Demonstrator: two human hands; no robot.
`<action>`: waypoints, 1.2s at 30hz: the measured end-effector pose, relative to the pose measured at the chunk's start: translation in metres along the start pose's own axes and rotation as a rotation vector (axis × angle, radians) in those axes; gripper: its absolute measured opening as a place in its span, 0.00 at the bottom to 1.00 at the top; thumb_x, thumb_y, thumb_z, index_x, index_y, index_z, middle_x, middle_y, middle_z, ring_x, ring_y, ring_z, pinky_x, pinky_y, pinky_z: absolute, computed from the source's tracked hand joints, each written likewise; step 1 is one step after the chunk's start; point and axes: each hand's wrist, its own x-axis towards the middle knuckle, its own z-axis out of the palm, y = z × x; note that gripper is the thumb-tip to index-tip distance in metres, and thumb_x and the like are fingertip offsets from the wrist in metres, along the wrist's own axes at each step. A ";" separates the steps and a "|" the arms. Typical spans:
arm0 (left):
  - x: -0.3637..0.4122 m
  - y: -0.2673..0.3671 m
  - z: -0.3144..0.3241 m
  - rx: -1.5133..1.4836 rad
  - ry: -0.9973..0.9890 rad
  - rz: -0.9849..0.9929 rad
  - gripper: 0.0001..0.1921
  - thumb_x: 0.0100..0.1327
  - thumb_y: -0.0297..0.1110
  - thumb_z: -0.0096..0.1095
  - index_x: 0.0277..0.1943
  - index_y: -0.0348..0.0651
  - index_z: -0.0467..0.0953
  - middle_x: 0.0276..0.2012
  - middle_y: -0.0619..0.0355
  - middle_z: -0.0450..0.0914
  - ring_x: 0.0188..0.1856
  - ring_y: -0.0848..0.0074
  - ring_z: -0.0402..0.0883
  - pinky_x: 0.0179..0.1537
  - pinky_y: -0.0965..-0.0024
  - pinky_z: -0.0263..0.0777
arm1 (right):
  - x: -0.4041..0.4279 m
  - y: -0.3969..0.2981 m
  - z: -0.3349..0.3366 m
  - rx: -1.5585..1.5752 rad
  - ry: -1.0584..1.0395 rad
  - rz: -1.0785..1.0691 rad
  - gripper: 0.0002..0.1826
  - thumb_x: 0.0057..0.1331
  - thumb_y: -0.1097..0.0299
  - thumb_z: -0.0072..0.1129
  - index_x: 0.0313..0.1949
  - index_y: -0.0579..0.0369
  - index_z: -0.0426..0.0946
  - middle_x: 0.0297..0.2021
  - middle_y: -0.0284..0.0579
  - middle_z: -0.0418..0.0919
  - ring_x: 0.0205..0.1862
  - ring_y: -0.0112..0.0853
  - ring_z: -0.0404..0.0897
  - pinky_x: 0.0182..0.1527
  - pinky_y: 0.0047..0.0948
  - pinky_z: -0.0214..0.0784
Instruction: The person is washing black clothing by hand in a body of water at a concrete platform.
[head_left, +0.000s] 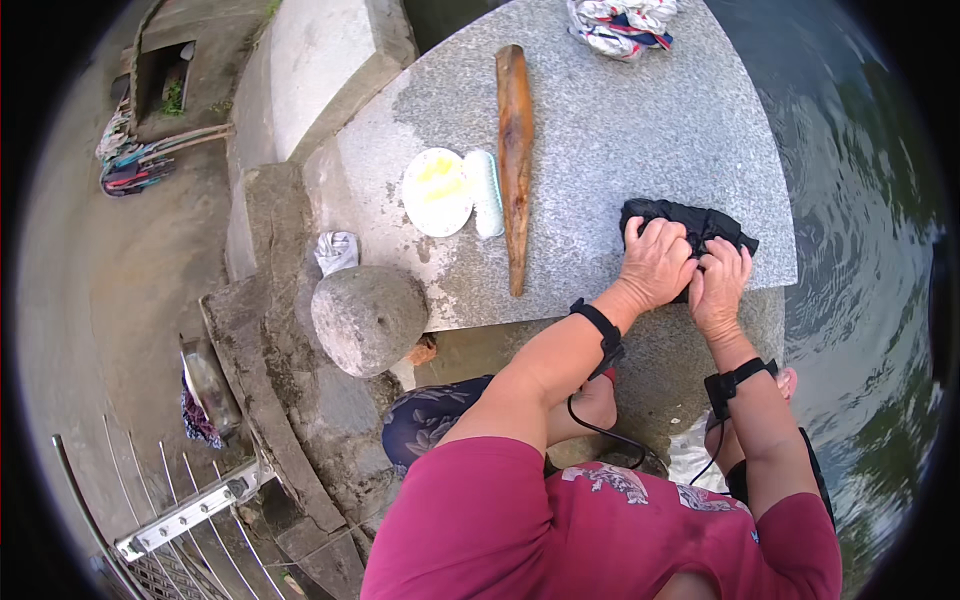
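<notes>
A wet black cloth (675, 217) lies bunched near the right front edge of a grey stone slab (600, 150). My left hand (656, 259) grips its left part with curled fingers. Close beside it, my right hand (720, 281) grips the cloth's right part, thumbs nearly touching. To the left lies a long wooden bat (515, 165), with a pale scrubbing brush (486, 193) next to it. A white dish (438, 192) with something yellow on it sits left of the brush. A crumpled bundle of white, red and blue cloth (624, 26) rests at the slab's far edge.
Rippling water (847, 225) borders the slab on the right. A big rounded stone (369, 321) stands at its left front corner, with a grey-white cloth (337, 252) behind it. A metal basin (212, 386) and a metal railing (195, 510) are at the lower left.
</notes>
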 end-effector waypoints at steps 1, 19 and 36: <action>-0.010 -0.002 0.002 -0.012 -0.031 0.013 0.09 0.52 0.39 0.61 0.30 0.46 0.72 0.38 0.57 0.75 0.43 0.63 0.73 0.48 0.54 0.58 | 0.005 -0.004 0.000 0.022 0.027 -0.014 0.10 0.58 0.68 0.56 0.39 0.52 0.69 0.46 0.46 0.74 0.53 0.45 0.72 0.60 0.53 0.51; 0.027 -0.004 -0.021 -0.048 -0.127 -0.062 0.11 0.56 0.41 0.63 0.36 0.45 0.75 0.36 0.57 0.76 0.42 0.60 0.74 0.48 0.55 0.61 | 0.046 -0.005 -0.020 0.132 0.050 0.139 0.10 0.59 0.64 0.59 0.38 0.53 0.73 0.36 0.45 0.77 0.42 0.44 0.75 0.48 0.42 0.62; 0.102 -0.016 0.018 0.204 -0.385 -0.605 0.20 0.68 0.47 0.44 0.36 0.42 0.79 0.37 0.47 0.84 0.43 0.55 0.82 0.46 0.53 0.68 | 0.110 0.056 -0.020 0.539 -0.137 0.583 0.27 0.69 0.51 0.52 0.56 0.62 0.68 0.44 0.61 0.79 0.49 0.49 0.79 0.54 0.37 0.70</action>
